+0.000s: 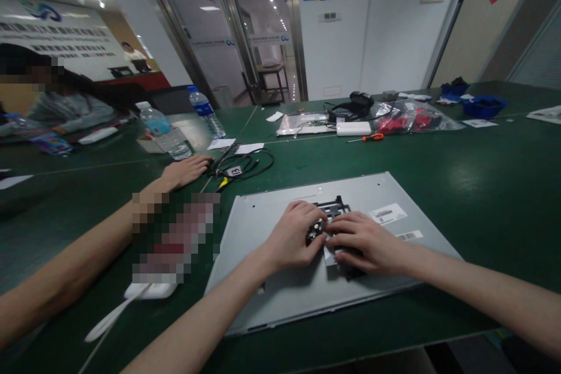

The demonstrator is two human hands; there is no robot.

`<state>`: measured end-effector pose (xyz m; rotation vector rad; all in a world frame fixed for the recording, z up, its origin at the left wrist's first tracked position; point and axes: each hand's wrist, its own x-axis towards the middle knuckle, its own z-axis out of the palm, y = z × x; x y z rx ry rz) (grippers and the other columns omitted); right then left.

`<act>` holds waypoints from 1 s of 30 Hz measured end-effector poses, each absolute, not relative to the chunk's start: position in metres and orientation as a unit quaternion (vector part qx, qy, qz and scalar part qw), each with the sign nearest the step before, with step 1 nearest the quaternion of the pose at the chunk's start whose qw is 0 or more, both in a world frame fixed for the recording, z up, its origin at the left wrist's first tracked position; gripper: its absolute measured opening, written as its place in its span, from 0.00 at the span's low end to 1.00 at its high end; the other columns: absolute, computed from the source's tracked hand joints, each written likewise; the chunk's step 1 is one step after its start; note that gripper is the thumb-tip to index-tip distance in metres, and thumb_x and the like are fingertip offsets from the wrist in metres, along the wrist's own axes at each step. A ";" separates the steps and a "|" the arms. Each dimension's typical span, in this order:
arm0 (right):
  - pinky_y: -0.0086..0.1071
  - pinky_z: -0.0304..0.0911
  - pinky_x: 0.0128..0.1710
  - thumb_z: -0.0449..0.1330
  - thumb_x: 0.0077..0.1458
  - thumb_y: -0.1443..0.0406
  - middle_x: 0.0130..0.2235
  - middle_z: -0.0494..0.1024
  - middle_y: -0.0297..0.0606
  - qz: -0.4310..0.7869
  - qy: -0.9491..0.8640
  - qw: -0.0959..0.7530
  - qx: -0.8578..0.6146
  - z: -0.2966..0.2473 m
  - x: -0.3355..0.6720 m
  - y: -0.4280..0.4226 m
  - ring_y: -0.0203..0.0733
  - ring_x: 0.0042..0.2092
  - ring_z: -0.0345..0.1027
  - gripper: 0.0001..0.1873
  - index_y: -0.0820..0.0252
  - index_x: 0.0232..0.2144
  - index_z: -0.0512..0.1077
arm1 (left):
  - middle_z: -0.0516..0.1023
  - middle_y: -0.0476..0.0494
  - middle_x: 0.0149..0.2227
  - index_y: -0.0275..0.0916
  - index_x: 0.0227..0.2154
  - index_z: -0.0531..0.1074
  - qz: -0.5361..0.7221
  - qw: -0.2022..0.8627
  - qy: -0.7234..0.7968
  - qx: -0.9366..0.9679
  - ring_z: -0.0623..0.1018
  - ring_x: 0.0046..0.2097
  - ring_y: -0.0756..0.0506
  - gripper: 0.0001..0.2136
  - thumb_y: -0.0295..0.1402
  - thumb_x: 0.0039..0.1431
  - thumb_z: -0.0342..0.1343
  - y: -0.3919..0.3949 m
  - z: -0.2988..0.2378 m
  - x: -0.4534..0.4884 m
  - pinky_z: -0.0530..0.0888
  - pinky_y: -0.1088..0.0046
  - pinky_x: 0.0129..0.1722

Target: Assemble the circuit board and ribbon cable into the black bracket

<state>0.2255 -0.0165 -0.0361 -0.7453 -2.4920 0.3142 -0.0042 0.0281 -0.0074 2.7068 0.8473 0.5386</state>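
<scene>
A grey metal panel (280, 280), like the back of a monitor, lies flat on the green table (482, 187) before me. At its middle sits a black mounting bracket (333, 208). My left hand (293, 236) is curled with its fingers pinched on a small black part (314, 231) at the bracket. My right hand (366, 242) lies palm down over the bracket's lower half, fingertips meeting the left hand's. What is under the right palm is hidden.
Another person's arm (87, 257) reaches from the left, that hand (186, 170) by black cables (245, 163). Water bottles (164, 128) stand behind. A screwdriver (372, 137), white box (353, 128) and plastic bags (407, 117) lie farther back. A white device (151, 290) lies near the panel's left edge.
</scene>
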 end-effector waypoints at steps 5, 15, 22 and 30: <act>0.48 0.62 0.58 0.58 0.66 0.62 0.56 0.74 0.43 0.110 -0.917 0.265 -0.276 -0.039 0.226 -0.016 0.49 0.58 0.64 0.12 0.57 0.50 0.73 | 0.77 0.44 0.40 0.43 0.40 0.71 0.184 0.131 0.289 0.930 0.74 0.46 0.39 0.10 0.31 0.54 0.58 0.027 -0.007 -0.004 0.66 0.51 0.54; 0.47 0.61 0.58 0.60 0.65 0.62 0.53 0.75 0.45 0.128 -0.912 0.267 -0.284 -0.036 0.224 -0.018 0.48 0.57 0.65 0.11 0.58 0.48 0.70 | 0.76 0.43 0.42 0.42 0.41 0.70 0.171 0.128 0.287 0.934 0.74 0.47 0.38 0.12 0.34 0.53 0.59 0.025 -0.004 -0.004 0.66 0.51 0.55; 0.48 0.63 0.56 0.59 0.64 0.62 0.50 0.75 0.47 0.149 -0.905 0.278 -0.284 -0.037 0.224 -0.017 0.51 0.55 0.66 0.15 0.59 0.51 0.66 | 0.76 0.41 0.43 0.42 0.43 0.69 0.162 0.123 0.278 0.939 0.74 0.48 0.37 0.14 0.37 0.53 0.60 0.026 -0.004 -0.003 0.66 0.51 0.56; 0.48 0.61 0.58 0.59 0.65 0.62 0.52 0.75 0.46 0.146 -0.907 0.277 -0.281 -0.036 0.223 -0.017 0.50 0.56 0.64 0.17 0.60 0.54 0.65 | 0.76 0.42 0.44 0.42 0.44 0.70 0.160 0.122 0.279 0.939 0.73 0.49 0.37 0.15 0.37 0.54 0.60 0.026 -0.005 -0.003 0.66 0.51 0.56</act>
